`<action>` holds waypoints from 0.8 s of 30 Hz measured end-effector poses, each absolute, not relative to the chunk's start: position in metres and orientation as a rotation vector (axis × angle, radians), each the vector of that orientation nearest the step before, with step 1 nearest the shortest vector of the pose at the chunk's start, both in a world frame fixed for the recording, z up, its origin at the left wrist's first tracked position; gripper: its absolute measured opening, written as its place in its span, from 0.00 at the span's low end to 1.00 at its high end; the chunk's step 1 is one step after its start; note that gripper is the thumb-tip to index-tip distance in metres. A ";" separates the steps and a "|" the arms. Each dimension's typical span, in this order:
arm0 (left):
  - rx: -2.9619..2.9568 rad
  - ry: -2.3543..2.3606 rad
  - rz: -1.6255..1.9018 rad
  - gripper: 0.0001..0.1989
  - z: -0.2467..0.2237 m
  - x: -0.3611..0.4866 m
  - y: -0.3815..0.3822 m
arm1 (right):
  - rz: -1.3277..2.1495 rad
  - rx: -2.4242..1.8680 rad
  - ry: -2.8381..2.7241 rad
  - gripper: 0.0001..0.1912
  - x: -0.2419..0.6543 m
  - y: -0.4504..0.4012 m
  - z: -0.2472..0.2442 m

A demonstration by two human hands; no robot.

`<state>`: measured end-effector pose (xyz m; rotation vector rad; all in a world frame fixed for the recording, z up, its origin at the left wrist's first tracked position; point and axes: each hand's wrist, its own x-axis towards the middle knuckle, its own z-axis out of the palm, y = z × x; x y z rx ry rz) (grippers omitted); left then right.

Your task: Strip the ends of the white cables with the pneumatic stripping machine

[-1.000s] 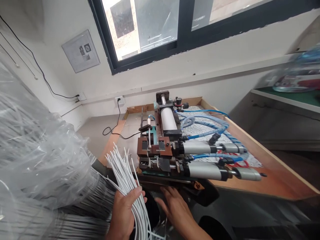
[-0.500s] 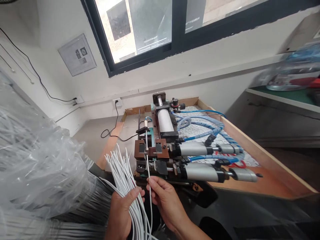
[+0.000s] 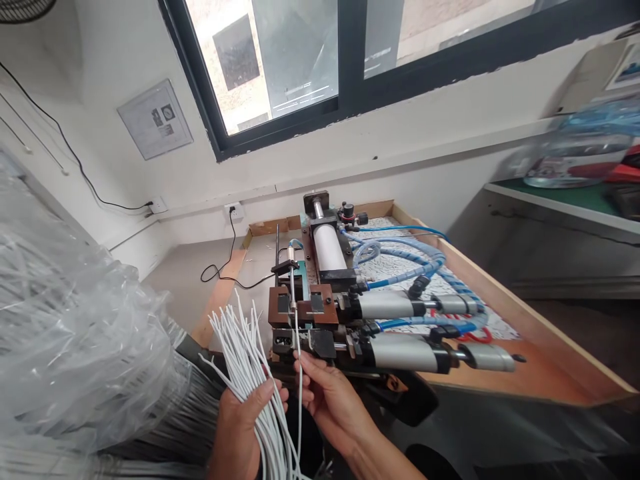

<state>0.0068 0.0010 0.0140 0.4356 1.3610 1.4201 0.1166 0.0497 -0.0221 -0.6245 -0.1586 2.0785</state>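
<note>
A bundle of white cables (image 3: 245, 360) fans upward out of my left hand (image 3: 240, 427), which is closed around it. Between thumb and fingers, my right hand (image 3: 333, 400) pinches one single white cable (image 3: 299, 337). That cable runs upward, its top end among the jaws of a pneumatic machine (image 3: 303, 307), just below a thin metal rod (image 3: 293, 283). Whether the cable tip touches the rod I cannot tell. My right hand is close below the front jaw block (image 3: 321, 343). The lower ends of the bundle leave the picture at the bottom.
Silver air cylinders (image 3: 400, 351) stick out to the machine's right, with blue hoses (image 3: 415, 267) behind them. A wooden-edged tray (image 3: 525, 320) surrounds the machine. Plastic-wrapped cable bundles (image 3: 90, 347) rise at the left. A large plastic bottle (image 3: 570, 163) stands on a green shelf at right.
The camera view has shifted slightly. Both hands keep their grips, and the single cable stays with its tip in the machine's jaws, now looking straighter below my right hand.
</note>
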 end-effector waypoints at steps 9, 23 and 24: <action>0.495 1.397 1.414 0.14 0.010 0.008 -0.002 | 2.108 -0.659 -0.094 0.14 0.114 0.051 -0.022; 0.887 1.388 1.434 0.12 -0.005 0.009 -0.005 | 1.792 -0.909 -0.834 0.15 0.111 0.030 -0.020; 0.876 1.381 1.431 0.12 -0.005 0.008 -0.005 | 1.775 -0.914 -0.811 0.15 0.113 0.029 -0.021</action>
